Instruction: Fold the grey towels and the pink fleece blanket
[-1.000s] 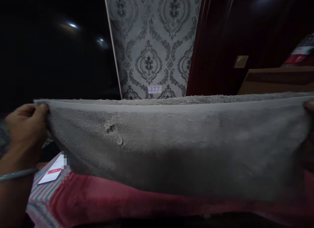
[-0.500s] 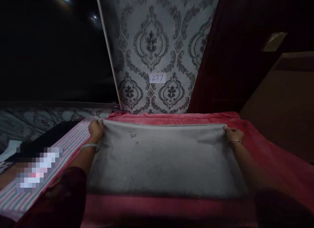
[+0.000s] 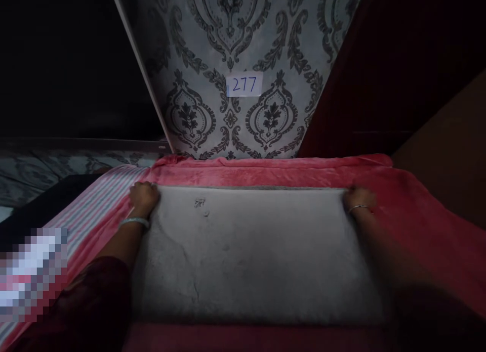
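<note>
A grey folded cloth [image 3: 250,256] lies spread as a wide rectangle, with a small dark star-like mark and a tiny round spot near its far left part. My left hand [image 3: 144,198] is closed on its far left corner, with a pale bangle at the wrist. At the far right corner, my right hand [image 3: 359,199] grips the same cloth; its fingers are somewhat blurred, and a thin bracelet circles that wrist. The far edge runs nearly straight between both hands. Beneath the cloth is a red plush blanket [image 3: 402,205].
Striped pink, white and grey fabric [image 3: 102,195] covers the left side. A large dark screen [image 3: 68,63] stands at the back left. Patterned wallpaper [image 3: 230,119] bears a paper label [image 3: 244,84] reading 277. Dark red wood panelling [image 3: 379,74] rises at the right.
Both hands have lowered the cloth's far edge onto the blanket, and the cloth lies flatter, with a crease showing at left. The view has shifted closer and downward.
</note>
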Demonstrator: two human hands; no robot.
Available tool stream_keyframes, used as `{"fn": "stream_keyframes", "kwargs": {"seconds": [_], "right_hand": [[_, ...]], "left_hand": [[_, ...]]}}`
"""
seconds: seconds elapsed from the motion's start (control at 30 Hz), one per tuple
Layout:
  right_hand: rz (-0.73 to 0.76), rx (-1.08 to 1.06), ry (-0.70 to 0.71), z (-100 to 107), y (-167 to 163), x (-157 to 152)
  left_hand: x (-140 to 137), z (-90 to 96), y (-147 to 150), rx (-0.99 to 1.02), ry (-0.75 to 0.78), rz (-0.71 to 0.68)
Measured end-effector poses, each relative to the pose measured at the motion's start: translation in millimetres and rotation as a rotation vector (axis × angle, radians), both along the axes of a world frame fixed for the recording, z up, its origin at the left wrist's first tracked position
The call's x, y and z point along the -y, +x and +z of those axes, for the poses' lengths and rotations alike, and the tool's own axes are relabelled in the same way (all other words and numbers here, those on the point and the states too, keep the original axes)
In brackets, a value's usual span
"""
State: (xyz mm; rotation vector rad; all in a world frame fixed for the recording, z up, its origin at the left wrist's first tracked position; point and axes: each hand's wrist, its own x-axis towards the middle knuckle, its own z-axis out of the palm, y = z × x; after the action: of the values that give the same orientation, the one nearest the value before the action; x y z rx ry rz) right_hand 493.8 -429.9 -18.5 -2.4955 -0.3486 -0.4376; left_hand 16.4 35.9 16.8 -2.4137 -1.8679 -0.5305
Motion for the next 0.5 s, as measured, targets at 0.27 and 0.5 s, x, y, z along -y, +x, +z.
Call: {"fn": "stream_keyframes", "kwargs": {"seconds": [0.27,0.5], "right_hand": [[0.889,0.033,-0.214,5,-113,-124],[0.862,-0.065,-0.267,2,-136,-157]], "left_hand": [[87,3.0,102,-0.208,-0.010,-0.957],[120,-10.2,144,-0.198,-0.085,-0.902]]}}
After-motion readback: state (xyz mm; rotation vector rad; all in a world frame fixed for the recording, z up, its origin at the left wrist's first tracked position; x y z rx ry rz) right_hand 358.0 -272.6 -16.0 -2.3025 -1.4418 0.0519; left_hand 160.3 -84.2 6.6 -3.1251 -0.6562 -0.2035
